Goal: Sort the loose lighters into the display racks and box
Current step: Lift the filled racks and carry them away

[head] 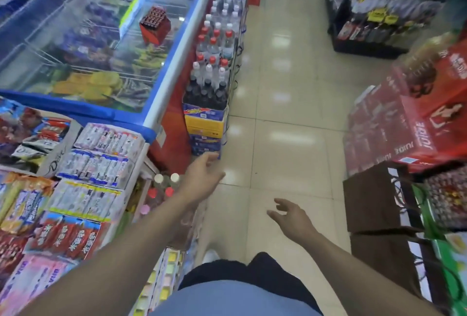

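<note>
Far left: shelf boxes (101, 154) held packaged snacks and wrapped sweets in rows, labels too blurred to read. Behind them: a blue-framed chest freezer (83, 45), glass lid closed, wire baskets inside holding yellow and dark packets. On its glass stood a red display rack (154, 26), seemingly of lighters; contents blurred. Beside the freezer: a row of bottles (214, 63), white, red and dark caps, some set in a yellow and blue carton (204, 123). Centre: left hand (202, 176) extended over the tiled floor (285, 138), fingers relaxed and apart, holding nothing. Right hand (290, 217) lower, fingers spread, likewise empty. Right: stacked red juice cartons (409, 126) above brown paper bags (374, 204). No loose lighters could be made out.
</note>
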